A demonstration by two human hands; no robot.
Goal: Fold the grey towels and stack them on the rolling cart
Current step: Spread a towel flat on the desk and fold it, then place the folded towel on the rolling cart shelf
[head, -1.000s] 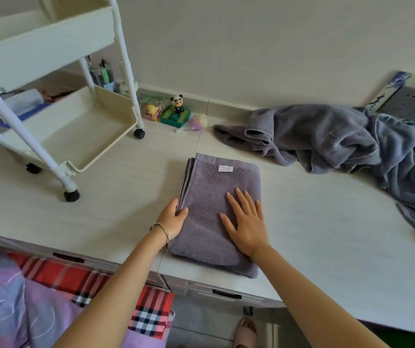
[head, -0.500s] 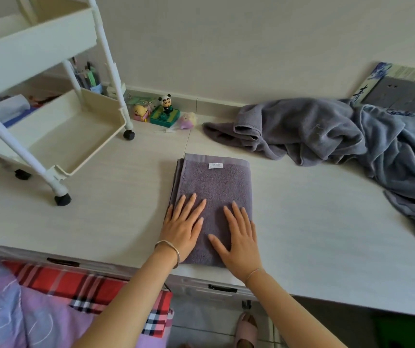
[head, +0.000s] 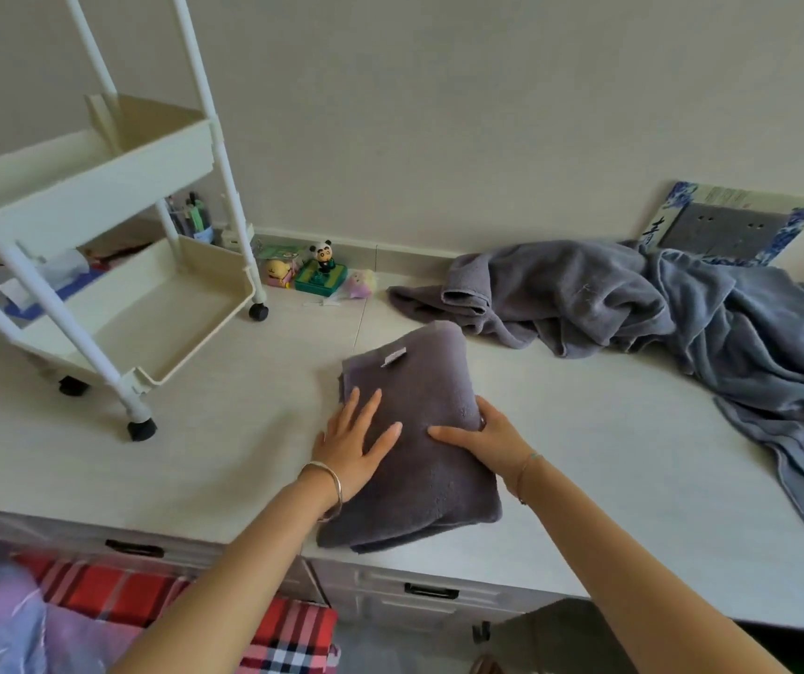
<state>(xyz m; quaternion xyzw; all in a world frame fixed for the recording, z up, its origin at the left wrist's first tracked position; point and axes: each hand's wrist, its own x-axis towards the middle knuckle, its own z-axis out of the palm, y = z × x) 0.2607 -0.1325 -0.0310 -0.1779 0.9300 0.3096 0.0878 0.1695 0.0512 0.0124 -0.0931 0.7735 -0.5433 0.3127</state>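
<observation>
One-sided grip: right hand (head: 482, 440) is clutching folded towel (head: 414, 377) by its edge, left hand (head: 356, 445) is pressing flat-palmed. Layers risk sliding apart while lifting to cart (head: 89, 192).

The pale countertop (head: 225, 454) carries a folded grey towel (head: 419, 381) at six o'clock, near its front edge. A heap of loose grey towels (head: 633, 304) sprawls from one to three o'clock. The rolling cart (head: 98, 197) stands on castors at ten, and small toys (head: 323, 257) sit at twelve by the wall.

One folded towel (head: 420, 377), one cart (head: 98, 199), three toys (head: 323, 259)
</observation>
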